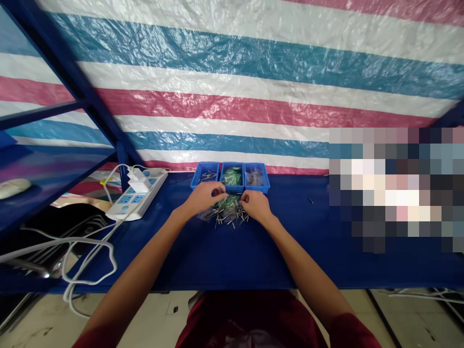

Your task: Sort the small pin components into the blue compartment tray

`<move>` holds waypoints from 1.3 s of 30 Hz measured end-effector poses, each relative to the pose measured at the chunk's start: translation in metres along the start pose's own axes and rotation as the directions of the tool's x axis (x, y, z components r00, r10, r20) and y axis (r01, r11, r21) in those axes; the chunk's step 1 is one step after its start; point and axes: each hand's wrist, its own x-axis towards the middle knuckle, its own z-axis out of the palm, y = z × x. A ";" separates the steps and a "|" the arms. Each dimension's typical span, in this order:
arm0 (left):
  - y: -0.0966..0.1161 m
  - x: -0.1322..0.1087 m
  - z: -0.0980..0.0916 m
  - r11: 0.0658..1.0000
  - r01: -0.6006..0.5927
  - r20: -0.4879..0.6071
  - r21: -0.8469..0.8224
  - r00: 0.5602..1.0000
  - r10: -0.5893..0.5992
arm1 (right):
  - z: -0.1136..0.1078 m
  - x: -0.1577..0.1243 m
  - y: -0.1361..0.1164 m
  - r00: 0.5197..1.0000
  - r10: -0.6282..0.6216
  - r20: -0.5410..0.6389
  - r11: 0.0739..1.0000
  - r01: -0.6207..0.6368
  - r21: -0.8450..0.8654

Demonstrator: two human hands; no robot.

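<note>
A heap of small metal pins mixed with green and clear bits (229, 212) lies on the dark blue table (224, 251). My left hand (205, 195) rests on the heap's left side, fingers curled over its top. My right hand (255, 205) sits on the heap's right side, fingers bent down into the parts. What each hand pinches is too small to tell. Just behind the heap stand three blue bins: the left bin (205, 175) holds metal pins, the middle bin (232, 176) green pieces, the right bin (256, 176) grey or clear pieces.
A white power strip (137, 195) with plugs and white cables (87, 251) lies at the left of the table. A blue shelf frame (54, 159) rises at the left. A striped tarp (253, 87) forms the back wall. One stray pin (311, 200) lies to the right.
</note>
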 end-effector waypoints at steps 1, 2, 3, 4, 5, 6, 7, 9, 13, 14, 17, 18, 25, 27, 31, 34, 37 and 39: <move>-0.001 -0.005 0.000 1.000 -0.011 0.091 -0.009 0.996 0.012 | -0.002 0.001 0.002 0.999 0.005 0.042 1.000 -0.004 -0.026; -0.003 -0.009 0.000 1.000 -0.031 0.165 -0.003 0.986 0.031 | -0.004 0.001 0.004 0.997 0.009 0.082 0.999 -0.005 -0.048; -0.004 -0.012 -0.001 0.998 -0.055 0.220 0.009 0.974 0.051 | -0.005 0.002 0.006 0.993 0.009 0.120 0.998 -0.001 -0.067; -0.005 -0.014 -0.001 0.997 -0.078 0.261 0.020 0.963 0.070 | -0.007 0.002 0.008 0.988 0.006 0.152 0.997 0.007 -0.082; -0.006 -0.016 0.000 0.995 -0.097 0.292 0.030 0.953 0.084 | -0.008 0.002 0.010 0.984 -0.001 0.178 0.995 0.018 -0.094; -0.006 -0.017 0.000 0.993 -0.111 0.314 0.038 0.945 0.094 | -0.009 0.003 0.011 0.981 -0.009 0.195 0.994 0.029 -0.102; -0.007 -0.017 0.001 0.992 -0.120 0.328 0.044 0.940 0.099 | -0.009 0.003 0.012 0.979 -0.016 0.204 0.994 0.038 -0.106; -0.007 -0.018 0.004 0.990 -0.130 0.323 0.058 0.941 0.104 | -0.007 0.002 0.011 0.979 -0.022 0.202 0.994 0.044 -0.104; -0.007 -0.018 0.011 0.985 -0.150 0.177 0.091 0.975 0.132 | 0.002 0.001 0.006 0.985 -0.021 0.173 0.996 0.036 -0.085; -0.007 -0.018 0.012 0.983 -0.154 0.135 0.103 0.981 0.139 | 0.004 0.001 0.005 0.985 -0.015 0.171 0.996 0.029 -0.079; -0.007 -0.020 0.016 0.974 -0.170 0.054 0.151 0.985 0.164 | 0.008 0.001 0.003 0.986 0.010 0.165 0.999 -0.001 -0.053; -0.007 -0.020 0.017 0.970 -0.180 0.037 0.165 0.984 0.176 | 0.009 0.001 0.002 0.987 0.018 0.160 0.999 -0.012 -0.043; -0.006 -0.022 0.021 0.935 -0.269 -0.062 0.233 0.955 0.290 | 0.013 0.004 0.004 0.995 0.073 0.062 0.993 -0.078 0.086; -0.006 -0.022 0.022 0.928 -0.285 -0.112 0.239 0.941 0.318 | 0.011 0.005 0.004 0.997 0.073 -0.007 0.974 -0.070 0.217; -0.005 -0.021 0.025 0.938 -0.265 -0.243 0.225 0.917 0.317 | 0.008 0.004 0.000 0.990 0.087 -0.112 0.765 0.005 0.643; -0.006 -0.020 0.027 0.952 -0.236 -0.305 0.196 0.908 0.288 | 0.010 0.001 -0.005 0.995 0.088 -0.047 0.491 -0.002 0.871; -0.009 -0.018 0.029 0.945 -0.258 -0.308 0.201 0.899 0.311 | 0.013 -0.001 -0.010 0.998 0.065 -0.013 0.328 -0.009 0.945; -0.011 -0.017 0.029 0.933 -0.287 -0.300 0.217 0.890 0.343 | 0.014 -0.001 -0.012 0.999 0.051 -0.013 0.280 -0.002 0.960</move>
